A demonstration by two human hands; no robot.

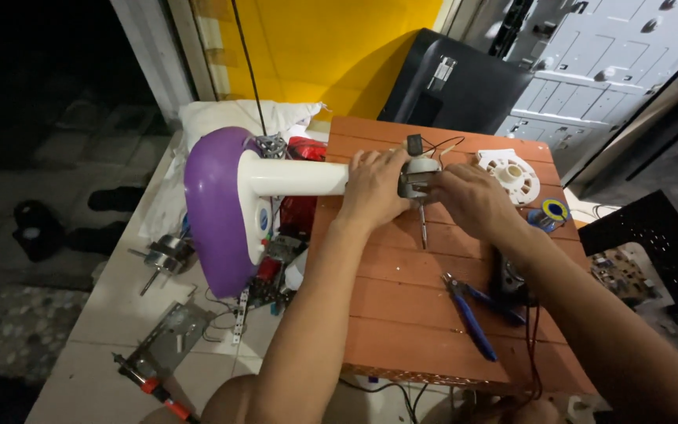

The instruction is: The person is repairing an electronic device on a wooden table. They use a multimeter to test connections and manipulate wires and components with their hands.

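Item in hand: fan stand (pixel 276 179), purple dome base on a cream tubular neck, motor bracket (pixel 416 179) at the neck's far end
Position: lying on its side, neck end over the left part of the orange slatted bench (pixel 402 330), purple base overhanging the bench's left edge above the tiled floor (pixel 103 314)
Long axis: near horizontal across the view, left to right; base end pointing left, bracket end pointing right toward the bench middle
Shaft: thin metal shaft (pixel 423 228) hanging down from the bracket toward the bench slats
Left hand (pixel 372 188): laid over the neck's right end, fingers curled round the tube where it meets the bracket, closed in a firm grasp
Right hand (pixel 471 200): pressed against the bracket from the right, fingers bent onto the grey part; closed on it, though exact contact partly hidden by the hand's back
Wiring: thin black leads (pixel 441 145) with a small black block looping up from the bracket
On bench, right of hands: white round plastic hub (pixel 509 174), just beyond the right hand; small blue and yellow spool (pixel 553 212) near the right wrist
On bench, nearer the person: blue-handled pliers (pixel 472 314), lying diagonal, apart from both hands
Off bench, left: bare motor (pixel 165 257) with shaft, metal bracket plate (pixel 168 338), circuit parts under the purple base
Behind: white sack (pixel 229 116), yellow wall panel (pixel 315 47)
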